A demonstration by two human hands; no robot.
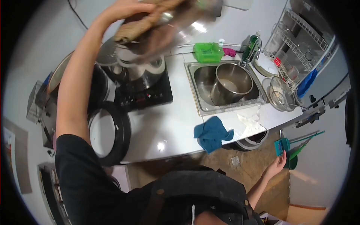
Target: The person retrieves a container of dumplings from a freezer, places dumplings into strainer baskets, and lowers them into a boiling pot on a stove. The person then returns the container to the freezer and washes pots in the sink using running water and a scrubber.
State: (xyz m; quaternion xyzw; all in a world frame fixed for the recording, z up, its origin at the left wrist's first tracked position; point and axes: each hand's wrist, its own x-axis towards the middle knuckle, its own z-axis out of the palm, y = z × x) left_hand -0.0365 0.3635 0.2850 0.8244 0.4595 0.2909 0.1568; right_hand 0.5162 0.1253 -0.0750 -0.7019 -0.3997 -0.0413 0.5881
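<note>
Above the cooktop [159,98], left grip [129,8] seemingly clasps cloth [134,31].

Around the steel sink [204,80], where a metal pot [229,85] stands, a bright-green tub [207,54] sits at eleven o'clock, a pink cloth [229,52] at twelve, a green bottle [250,47] at one, a wire rack [307,28] at two, a mesh strainer [278,98] at three; at half past six, a teal cloth [212,135] lies rumpled.
</note>
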